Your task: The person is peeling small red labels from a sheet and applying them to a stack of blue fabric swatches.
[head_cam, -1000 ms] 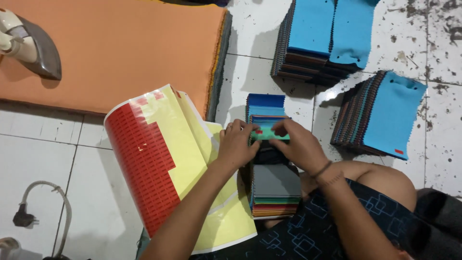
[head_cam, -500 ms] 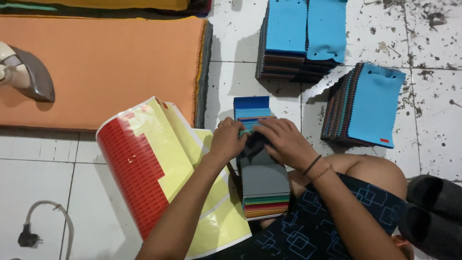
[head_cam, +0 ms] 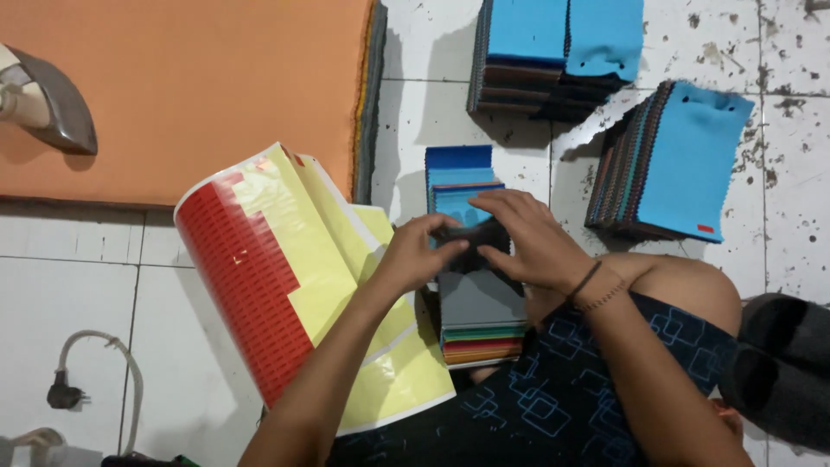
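Pinching a dark swatch (head_cam: 471, 238) over a swatch stack (head_cam: 475, 294) on the floor.
Head view: left hand (head_cam: 419, 255) and right hand (head_cam: 527, 238) have fingers closed on the swatch; sticker sheets (head_cam: 285, 277) lie left, blue stacks (head_cam: 674, 160) right.

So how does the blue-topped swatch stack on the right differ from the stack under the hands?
The right stack lies apart and untouched; the fanned stack has the left hand and right hand on it. The right stack shows one blue top, the fanned stack blue, grey, green and orange layers. Both lie on the tiled floor.
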